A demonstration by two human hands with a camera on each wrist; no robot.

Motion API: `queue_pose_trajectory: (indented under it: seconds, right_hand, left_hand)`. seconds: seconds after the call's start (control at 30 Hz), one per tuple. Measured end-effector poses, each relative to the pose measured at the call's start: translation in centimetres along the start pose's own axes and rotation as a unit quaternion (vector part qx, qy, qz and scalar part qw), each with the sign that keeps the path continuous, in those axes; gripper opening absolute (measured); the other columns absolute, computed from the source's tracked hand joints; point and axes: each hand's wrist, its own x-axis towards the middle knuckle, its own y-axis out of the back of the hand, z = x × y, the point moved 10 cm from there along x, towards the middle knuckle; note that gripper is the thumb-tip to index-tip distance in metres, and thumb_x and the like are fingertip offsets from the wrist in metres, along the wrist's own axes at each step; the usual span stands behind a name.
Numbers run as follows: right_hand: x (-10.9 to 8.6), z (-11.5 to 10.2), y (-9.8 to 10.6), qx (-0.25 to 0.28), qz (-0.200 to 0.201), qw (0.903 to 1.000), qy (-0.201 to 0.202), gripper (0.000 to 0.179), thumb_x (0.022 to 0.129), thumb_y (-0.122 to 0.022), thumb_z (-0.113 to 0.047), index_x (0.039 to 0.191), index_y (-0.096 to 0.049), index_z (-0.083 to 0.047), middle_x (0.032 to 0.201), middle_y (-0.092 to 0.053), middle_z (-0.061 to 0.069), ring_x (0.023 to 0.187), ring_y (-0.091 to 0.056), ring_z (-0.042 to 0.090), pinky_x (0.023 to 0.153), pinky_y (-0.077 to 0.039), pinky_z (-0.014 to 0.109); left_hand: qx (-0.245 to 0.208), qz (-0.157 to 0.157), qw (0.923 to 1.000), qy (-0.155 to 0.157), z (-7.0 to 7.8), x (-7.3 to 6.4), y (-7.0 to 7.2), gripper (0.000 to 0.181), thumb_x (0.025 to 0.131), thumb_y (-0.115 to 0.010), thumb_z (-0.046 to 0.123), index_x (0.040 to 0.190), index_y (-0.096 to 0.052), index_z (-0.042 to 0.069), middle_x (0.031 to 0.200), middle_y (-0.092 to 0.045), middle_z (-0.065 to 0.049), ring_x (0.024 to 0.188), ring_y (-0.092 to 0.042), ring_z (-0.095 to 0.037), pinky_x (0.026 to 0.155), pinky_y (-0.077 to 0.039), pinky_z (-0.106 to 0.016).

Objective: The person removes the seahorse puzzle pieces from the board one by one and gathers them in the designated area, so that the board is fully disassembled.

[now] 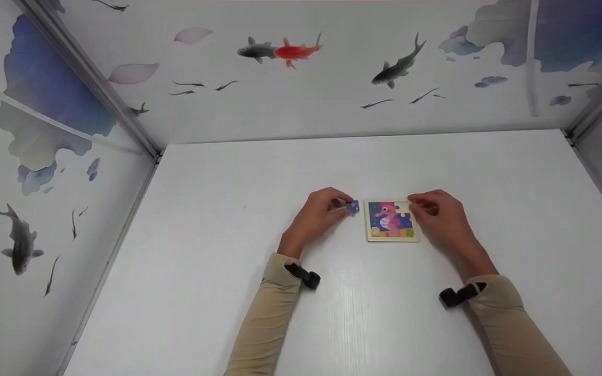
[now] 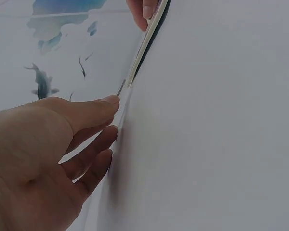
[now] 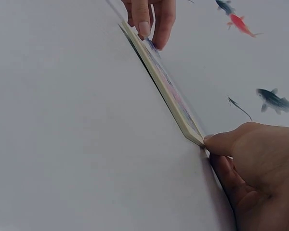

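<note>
Just right of the centre of the head view, the left hand (image 1: pixel 317 213) pinches a small purple puzzle piece (image 1: pixel 354 207) between thumb and fingers, beside the left edge of the puzzle tray (image 1: pixel 393 241). The right hand (image 1: pixel 442 215) pinches the tray's right edge, its fingers near the pale gap at the picture's upper right. The tray lies on the white tabletop (image 1: pixel 201 235); a fish-patterned wall (image 1: pixel 343 99) fills the top of the frame.

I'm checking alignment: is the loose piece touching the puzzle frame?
Apart: the head view shows white table between the loose piece and the puzzle frame.
</note>
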Motion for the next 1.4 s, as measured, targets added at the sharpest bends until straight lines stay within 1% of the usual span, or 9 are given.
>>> queue_pose_trajectory:
  seconds: [0.17,0.47,0.63,0.83,0.93,1.0,1.13,1.27,1.4]
  right_hand:
    - [0.0,0.2,-0.1,0.001,0.000,0.9999,-0.011,0.034,0.108,-0.068,-0.033,0.139,-0.074,-0.020,0.126,-0.066,0.004,0.113,-0.065,0.020,0.089,-0.048,0.009]
    - [0.0,0.4,-0.2,0.005,-0.004,0.9997,-0.023,0.033,0.108,-0.067,-0.037,0.138,-0.073,-0.024,0.128,-0.065,0.002,0.116,-0.064,0.020,0.090,-0.049,0.010]
    - [0.0,0.4,-0.2,0.004,-0.004,0.9997,-0.024,0.032,0.109,-0.067,-0.036,0.138,-0.073,-0.024,0.128,-0.065,0.002,0.115,-0.064,0.019,0.089,-0.049,0.010]
    - [0.0,0.4,-0.2,0.006,-0.004,0.9997,-0.023,0.032,0.109,-0.067,-0.034,0.138,-0.073,-0.023,0.127,-0.065,0.003,0.114,-0.064,0.019,0.088,-0.049,0.009]
    - [-0.1,0.4,-0.2,0.008,-0.005,0.9997,-0.022,0.032,0.109,-0.067,-0.034,0.138,-0.074,-0.023,0.127,-0.066,0.002,0.115,-0.064,0.019,0.088,-0.049,0.009]
    - [-0.1,0.3,-0.2,0.009,-0.006,0.9997,-0.023,0.032,0.109,-0.067,-0.035,0.137,-0.074,-0.023,0.127,-0.066,0.002,0.115,-0.064,0.019,0.089,-0.049,0.010]
    - [-0.1,0.4,-0.2,0.008,-0.006,0.9995,-0.030,0.033,0.108,-0.068,-0.036,0.138,-0.073,-0.023,0.128,-0.066,0.002,0.115,-0.063,0.019,0.090,-0.050,0.012]
    - [-0.2,0.4,-0.2,0.003,-0.008,0.9995,-0.032,0.036,0.108,-0.067,-0.037,0.140,-0.072,-0.022,0.129,-0.065,0.004,0.115,-0.063,0.021,0.090,-0.049,0.013]
    - [-0.2,0.4,-0.2,0.004,-0.010,0.9994,-0.033,0.035,0.108,-0.067,-0.037,0.140,-0.072,-0.022,0.130,-0.065,0.004,0.116,-0.063,0.021,0.090,-0.050,0.012]
  left_hand:
    - [-0.006,-0.008,0.9999,0.004,-0.2,-0.2,0.1,0.027,0.102,-0.075,0.010,0.129,-0.076,0.011,0.127,-0.075,-0.003,0.119,-0.070,-0.017,0.106,-0.055,-0.032]
    - [-0.001,-0.012,0.9999,-0.004,-0.1,-0.1,0.0,0.025,0.101,-0.076,0.009,0.127,-0.079,0.011,0.126,-0.075,-0.003,0.119,-0.070,-0.017,0.104,-0.056,-0.031]
    - [0.000,-0.015,0.9999,0.003,-0.2,0.0,0.1,0.027,0.101,-0.077,0.010,0.128,-0.078,0.012,0.126,-0.075,-0.002,0.117,-0.069,-0.018,0.104,-0.055,-0.031]
    - [-0.004,-0.019,0.9997,0.014,-0.1,-0.2,0.2,0.031,0.101,-0.078,0.011,0.132,-0.076,0.013,0.129,-0.074,-0.002,0.119,-0.068,-0.019,0.105,-0.055,-0.033]
    - [0.004,-0.022,0.9996,0.014,0.3,-0.2,0.2,0.033,0.101,-0.077,0.010,0.134,-0.075,0.014,0.131,-0.073,-0.003,0.120,-0.068,-0.020,0.106,-0.056,-0.033]
    - [0.014,-0.020,0.9997,0.009,0.8,0.0,0.2,0.032,0.102,-0.076,0.012,0.134,-0.075,0.014,0.133,-0.073,-0.004,0.121,-0.068,-0.021,0.106,-0.056,-0.034]
    - [0.028,-0.009,0.9994,-0.018,2.2,0.5,0.0,0.030,0.103,-0.075,0.014,0.133,-0.076,0.014,0.132,-0.074,-0.004,0.121,-0.069,-0.022,0.105,-0.057,-0.035]
    - [0.021,-0.012,0.9989,-0.040,3.4,1.0,-1.0,0.029,0.104,-0.074,0.012,0.133,-0.076,0.011,0.129,-0.074,-0.006,0.117,-0.070,-0.021,0.102,-0.059,-0.032]
    - [0.001,-0.021,0.9989,-0.041,4.0,1.5,-2.3,0.029,0.105,-0.072,0.012,0.134,-0.074,0.010,0.129,-0.073,-0.008,0.115,-0.069,-0.018,0.101,-0.058,-0.027]
